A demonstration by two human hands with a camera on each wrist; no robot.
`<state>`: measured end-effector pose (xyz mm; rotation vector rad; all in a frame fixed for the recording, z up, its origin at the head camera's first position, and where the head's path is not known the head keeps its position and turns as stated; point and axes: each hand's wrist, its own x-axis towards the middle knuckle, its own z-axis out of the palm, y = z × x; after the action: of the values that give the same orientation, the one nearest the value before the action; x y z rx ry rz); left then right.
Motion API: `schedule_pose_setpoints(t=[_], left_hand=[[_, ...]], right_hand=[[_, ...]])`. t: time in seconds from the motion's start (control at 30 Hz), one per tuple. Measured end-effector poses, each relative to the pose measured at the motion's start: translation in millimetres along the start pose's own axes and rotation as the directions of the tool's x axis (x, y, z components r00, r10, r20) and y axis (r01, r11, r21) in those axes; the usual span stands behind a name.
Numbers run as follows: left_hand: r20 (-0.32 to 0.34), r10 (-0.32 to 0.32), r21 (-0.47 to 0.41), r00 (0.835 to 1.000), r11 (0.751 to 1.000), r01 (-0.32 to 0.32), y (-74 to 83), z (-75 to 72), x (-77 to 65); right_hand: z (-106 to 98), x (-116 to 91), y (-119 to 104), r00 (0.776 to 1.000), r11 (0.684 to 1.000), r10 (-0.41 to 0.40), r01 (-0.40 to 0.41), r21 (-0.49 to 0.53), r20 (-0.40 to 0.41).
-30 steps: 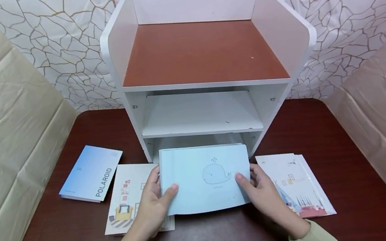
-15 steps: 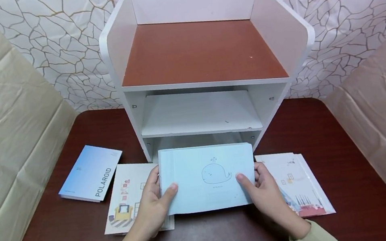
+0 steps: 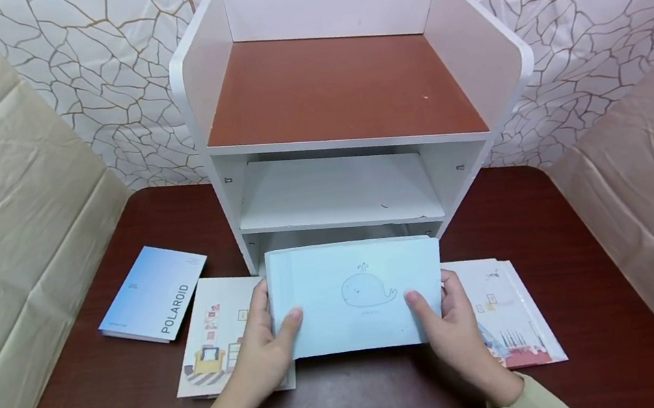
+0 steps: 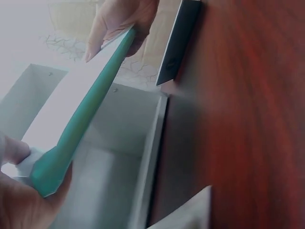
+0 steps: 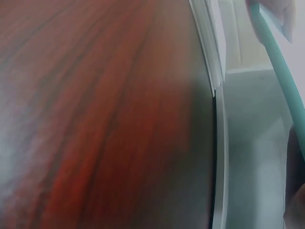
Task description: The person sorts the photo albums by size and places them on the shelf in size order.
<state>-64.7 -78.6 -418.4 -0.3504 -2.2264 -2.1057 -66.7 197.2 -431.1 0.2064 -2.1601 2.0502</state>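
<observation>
While both hands grip it, the booklet lies between.

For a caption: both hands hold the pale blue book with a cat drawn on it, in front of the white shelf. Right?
No: the head view shows the drawing is a whale, not a cat. The left hand and right hand do hold the pale blue book in front of the white shelf.

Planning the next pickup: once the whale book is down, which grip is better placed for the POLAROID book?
Probably the left grip: the POLAROID book lies nearer it, while the right grip holds the whale book's far end.
</observation>
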Motion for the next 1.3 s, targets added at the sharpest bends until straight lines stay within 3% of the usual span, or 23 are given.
schedule_pose_setpoints(t=[0.1,0.3,0.5,0.7,0.87,0.97,1.1,1.3], left_hand=[[0.004,0.049,0.169,0.999,0.984,-0.049,7.4,-0.6,1.9],[0.017,0.123,0.4,0.992,0.909,-0.12,24.3,-2.7,7.7],[0.055,0.274,0.491,0.96,0.83,-0.264,38.1,-4.4,14.5],[0.05,0.371,0.511,0.927,0.788,-0.343,52.5,-7.5,25.4],[-0.001,0.456,0.467,0.89,0.787,-0.403,63.9,-5.9,37.7],[-0.033,0.487,0.427,0.873,0.796,-0.428,68.5,-3.1,42.9],[-0.059,0.494,0.391,0.868,0.811,-0.435,71.2,-0.1,46.6],[-0.064,0.488,0.382,0.871,0.818,-0.43,70.4,-0.2,47.9]], right_hand=[[2,3,-5,0.997,0.998,-0.066,0.065,-0.016,-0.051],[3,16,-26,0.971,0.974,-0.224,0.219,-0.063,-0.087],[5,36,-47,0.914,0.921,-0.39,0.387,-0.046,-0.114],[5,51,-64,0.884,0.896,-0.441,0.443,-0.027,-0.155],[6,64,-81,0.87,0.889,-0.452,0.459,-0.011,-0.196],[5,70,-92,0.877,0.894,-0.442,0.448,-0.015,-0.188],[2,73,-103,0.911,0.918,-0.397,0.392,-0.066,-0.113],[-8,69,-120,0.953,0.925,-0.29,0.304,-0.227,0.092]])
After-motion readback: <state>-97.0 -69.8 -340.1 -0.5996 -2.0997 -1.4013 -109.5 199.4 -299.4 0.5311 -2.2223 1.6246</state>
